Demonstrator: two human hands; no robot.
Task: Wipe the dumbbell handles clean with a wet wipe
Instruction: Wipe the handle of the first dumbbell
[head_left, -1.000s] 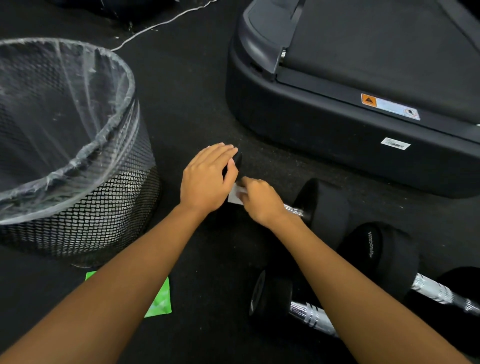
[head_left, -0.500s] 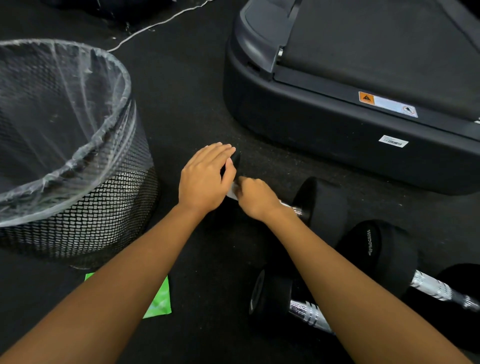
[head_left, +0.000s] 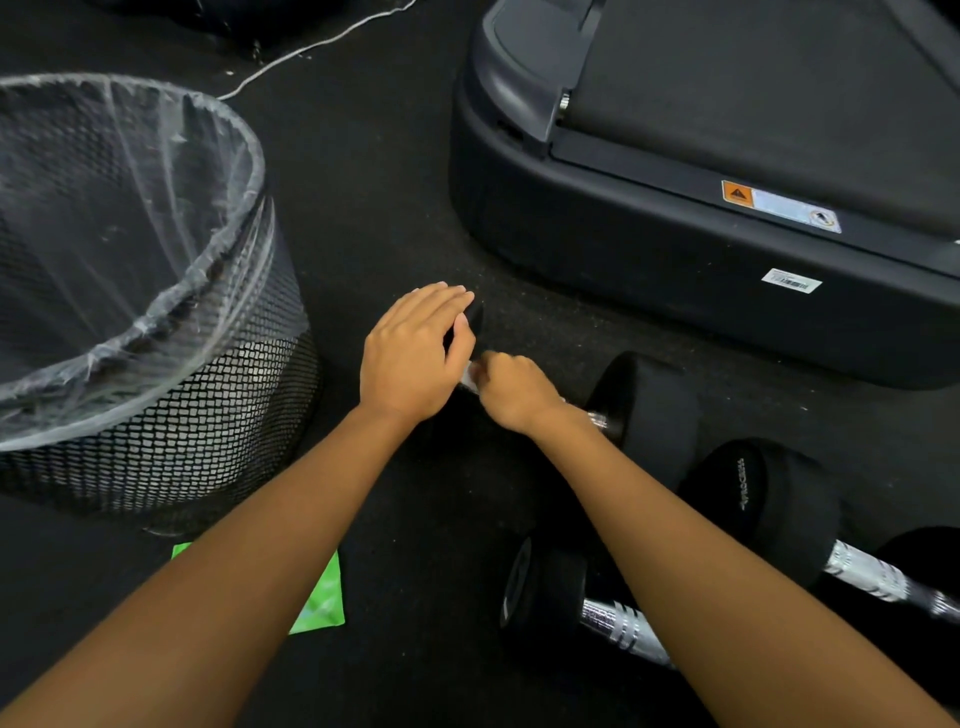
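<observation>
Three black round-headed dumbbells (head_left: 769, 499) with chrome handles lie on the dark rubber floor (head_left: 395, 208) near a black treadmill base (head_left: 649, 270). On the farthest dumbbell (head_left: 649, 415), the left hand (head_left: 410, 353) rests with fingers together and nearly straight over one head. The right hand (head_left: 514, 389) curls round the handle, gripping a white wet wipe (head_left: 469, 375) against it. A black mesh waste bin (head_left: 182, 426) with a clear liner stands at left, and a green packet (head_left: 322, 603) lies just beside it.
</observation>
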